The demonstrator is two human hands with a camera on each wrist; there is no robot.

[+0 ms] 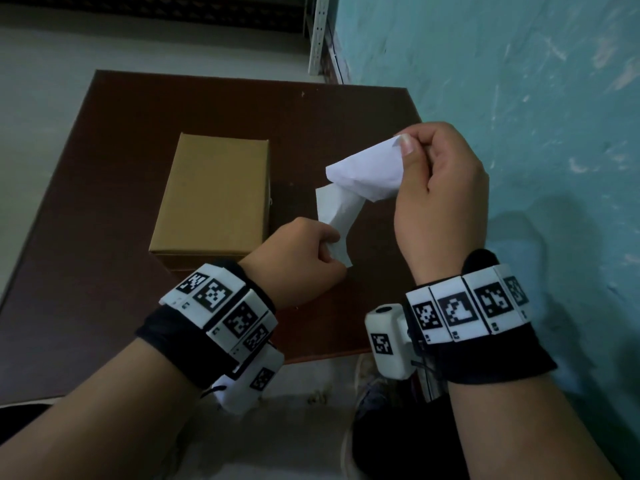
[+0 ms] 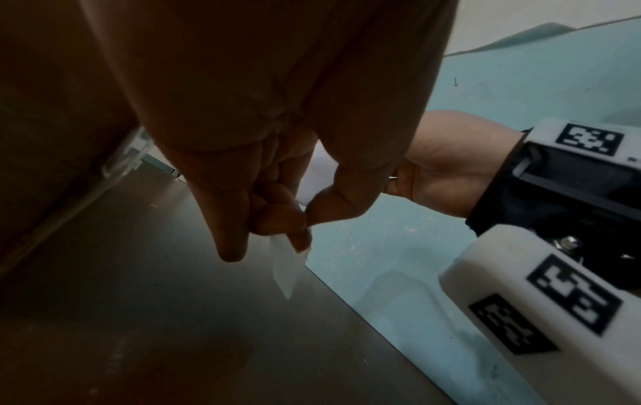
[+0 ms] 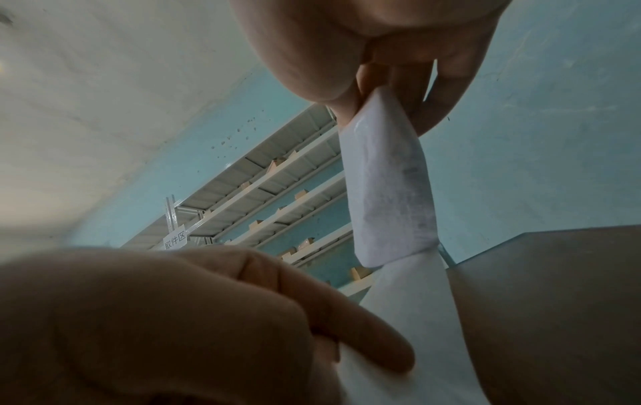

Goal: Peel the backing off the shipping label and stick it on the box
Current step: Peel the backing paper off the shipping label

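One box (image 1: 211, 195) on table (image 1: 104, 237), two hands pinching one label: left hand (image 1: 298, 258) backing (image 1: 337, 216), right hand (image 1: 440, 188) sticker (image 1: 367, 171)

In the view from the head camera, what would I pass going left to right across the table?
Cardboard box → left hand → white paper being peeled apart → right hand → teal wall.

Box (image 1: 211, 194) on table (image 1: 104, 202), label (image 1: 363, 174) held above table, right of box
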